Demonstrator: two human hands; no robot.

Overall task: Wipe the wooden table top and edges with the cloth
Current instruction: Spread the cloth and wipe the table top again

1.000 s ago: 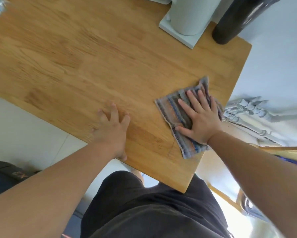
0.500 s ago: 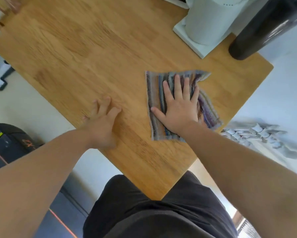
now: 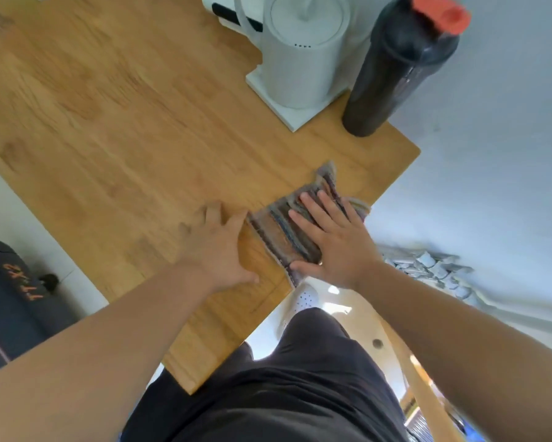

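Observation:
The wooden table top (image 3: 134, 122) fills the upper left of the view. A striped grey, blue and brown cloth (image 3: 277, 231) lies flat near the table's right edge, one corner hanging slightly over it. My right hand (image 3: 332, 240) presses flat on the cloth with fingers spread. Just left of the cloth, my left hand (image 3: 217, 247) rests palm down on the bare wood, its fingers apart and its fingertips close to the cloth's edge.
A white electric kettle (image 3: 300, 55) on a square white base stands at the far side. Beside it is a dark bottle (image 3: 396, 68) with an orange cap. White pipes (image 3: 427, 266) lie on the floor to the right; a dark bag (image 3: 13, 298) sits lower left.
My right hand has slid the cloth back toward the table's right edge, bunching one corner. The left hand now lies closer to the cloth. The view shifted, showing more of the kettle and bottle.

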